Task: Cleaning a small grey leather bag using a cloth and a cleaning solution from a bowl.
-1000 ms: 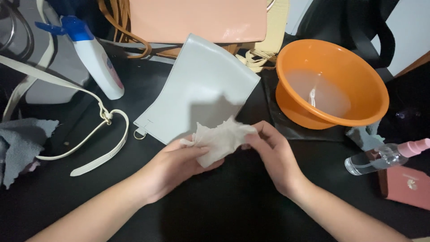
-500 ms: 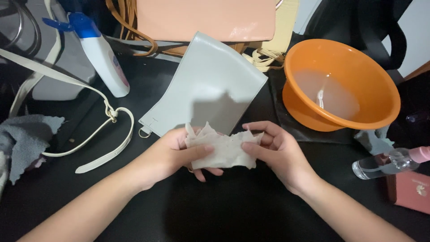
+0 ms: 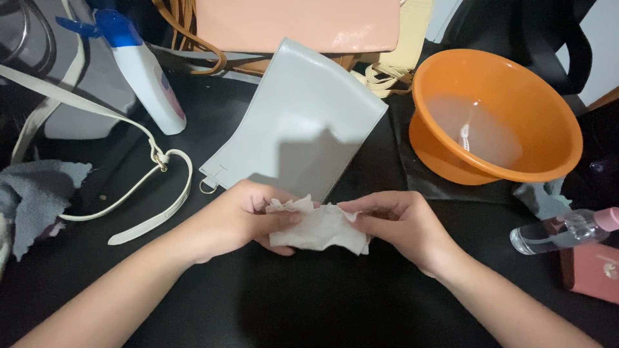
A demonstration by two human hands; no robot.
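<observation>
Both hands, left hand [image 3: 235, 222] and right hand [image 3: 403, 225], pinch a crumpled cloth [image 3: 319, 227] taut over the black desk [image 3: 309, 303], spreading it.

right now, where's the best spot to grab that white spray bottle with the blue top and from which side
Probably around the white body of the spray bottle, coming from its right side. It lies tilted with the blue trigger head up at the far left, so the middle of the body is the widest bare part. The cream strap lies below it, the grey pouch to its right. Both the left hand and right hand hold the crumpled cloth.
</observation>
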